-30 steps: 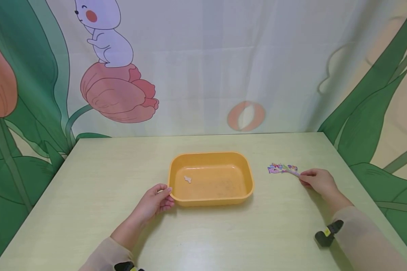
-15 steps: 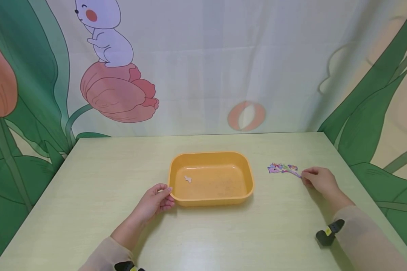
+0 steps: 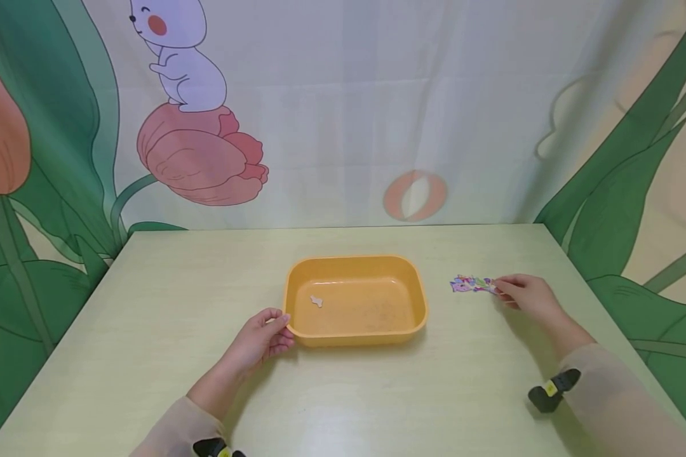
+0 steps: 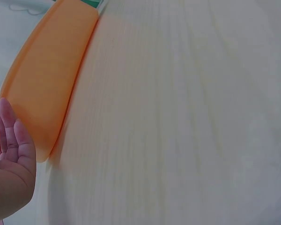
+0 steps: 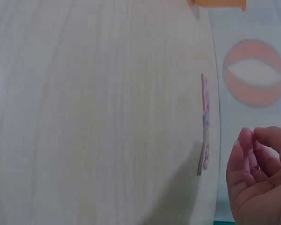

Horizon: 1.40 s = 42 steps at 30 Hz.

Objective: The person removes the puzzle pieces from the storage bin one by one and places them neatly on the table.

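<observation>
In the head view a yellow-orange tray point(image 3: 357, 339) stands mid-table. My left hand point(image 3: 263, 336) grips its near left corner, thumb on the rim and fingers against the outer wall; in the left wrist view the fingers lie along the tray's side point(image 4: 51, 79). A small whitish, irregular flat piece point(image 3: 316, 302) lies inside the tray. Right of the tray lie flat, colourful printed pieces point(image 3: 467, 284) in a row. My right hand point(image 3: 528, 295) overlaps their right end, fingers loosely curled. In the right wrist view these pieces point(image 5: 205, 122) lie apart from the fingertips, with nothing visible between them.
The pale wood table point(image 3: 148, 304) ends at the back against a printed curtain point(image 3: 331, 114) with a cartoon animal and flowers. Black wrist cameras point(image 3: 553, 390) sit over both sleeves point(image 3: 617, 387).
My right hand has drawn back slightly from the thin right end of the colourful pieces, then moved left over it. The left hand and the tray have stayed in place.
</observation>
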{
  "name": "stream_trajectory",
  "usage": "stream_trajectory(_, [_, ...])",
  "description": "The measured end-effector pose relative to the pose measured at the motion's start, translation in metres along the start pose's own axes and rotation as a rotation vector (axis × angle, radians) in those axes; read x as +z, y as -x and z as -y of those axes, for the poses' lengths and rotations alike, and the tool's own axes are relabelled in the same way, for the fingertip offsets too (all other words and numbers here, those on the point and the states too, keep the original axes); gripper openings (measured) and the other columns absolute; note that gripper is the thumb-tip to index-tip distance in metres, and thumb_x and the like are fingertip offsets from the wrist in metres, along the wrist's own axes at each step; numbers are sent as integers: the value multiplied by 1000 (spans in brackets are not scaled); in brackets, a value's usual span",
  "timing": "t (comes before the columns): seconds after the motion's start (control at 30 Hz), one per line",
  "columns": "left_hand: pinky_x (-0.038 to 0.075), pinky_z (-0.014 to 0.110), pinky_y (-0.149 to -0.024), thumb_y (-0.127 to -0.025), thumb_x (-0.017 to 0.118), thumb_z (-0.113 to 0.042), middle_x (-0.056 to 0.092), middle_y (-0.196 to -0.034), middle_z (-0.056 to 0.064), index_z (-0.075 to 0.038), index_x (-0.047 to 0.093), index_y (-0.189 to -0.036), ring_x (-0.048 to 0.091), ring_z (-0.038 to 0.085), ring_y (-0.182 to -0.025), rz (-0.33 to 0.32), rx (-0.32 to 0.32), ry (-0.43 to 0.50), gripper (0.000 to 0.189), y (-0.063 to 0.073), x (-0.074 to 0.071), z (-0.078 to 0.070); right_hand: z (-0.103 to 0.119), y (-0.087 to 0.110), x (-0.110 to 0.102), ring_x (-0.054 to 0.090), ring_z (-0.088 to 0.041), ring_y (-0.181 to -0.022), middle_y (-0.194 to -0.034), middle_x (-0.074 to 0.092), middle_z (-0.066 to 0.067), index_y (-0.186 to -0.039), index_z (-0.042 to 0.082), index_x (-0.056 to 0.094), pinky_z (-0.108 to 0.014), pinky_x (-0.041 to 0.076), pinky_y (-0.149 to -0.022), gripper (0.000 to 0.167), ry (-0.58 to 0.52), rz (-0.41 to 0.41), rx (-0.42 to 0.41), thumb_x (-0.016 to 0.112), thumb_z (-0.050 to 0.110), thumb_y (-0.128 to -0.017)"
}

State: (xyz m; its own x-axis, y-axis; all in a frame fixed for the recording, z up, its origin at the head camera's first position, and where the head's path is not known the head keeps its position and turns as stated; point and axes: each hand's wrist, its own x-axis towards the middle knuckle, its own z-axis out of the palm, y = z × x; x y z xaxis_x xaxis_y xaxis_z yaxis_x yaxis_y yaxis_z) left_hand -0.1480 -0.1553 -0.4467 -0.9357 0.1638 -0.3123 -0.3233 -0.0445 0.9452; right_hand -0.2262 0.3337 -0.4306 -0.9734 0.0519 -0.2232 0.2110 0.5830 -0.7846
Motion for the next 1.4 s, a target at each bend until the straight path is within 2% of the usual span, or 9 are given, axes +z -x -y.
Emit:
stream_trajectory(0.3, [52,26,-67,-97,51,-19,61,-74,2,-1,43,-103,61,12,-66,11,17,9,20,-1,0,2,27,5,14,59,-8,-83,-115,57,-24,-126,-9,48,-21,51,-74,48,-39,64,-39,50,30,-97])
stream_trajectory(0.63, [52,27,-67,-96,52,-21,61,-75,3,-1,44,-103,61,12,-66,13,18,8,23,1,0,2,44,7,28,60,-17,-91,-118,56,-24,-126,-8,49,-26,51,-79,47,-72,110,-67,51,29,-97])
stream_trajectory(0.9, [52,27,-66,-98,49,-18,61,-74,3,-1,43,-104,60,13,-66,15,11,3,19,2,0,0,61,5,46,57,-31,-105,-119,57,-22,-127,-5,49,-31,49,-85,48,-99,176,-94,54,30,-95])
stream_trajectory(1.2, [52,26,-67,-97,51,-20,61,-75,2,-1,43,-103,60,12,-66,15,18,5,22,2,-1,0,90,7,69,60,-29,-101,-114,60,-20,-123,-5,53,-32,50,-85,43,-146,225,-169,57,27,-93])
stream_trajectory(1.4, [52,27,-67,-97,50,-19,61,-75,3,0,43,-104,60,12,-66,7,14,-1,22,2,0,-1,112,10,89,61,-18,-89,-108,63,-18,-118,-9,55,-32,51,-82,39,-198,270,-217,60,20,-92])
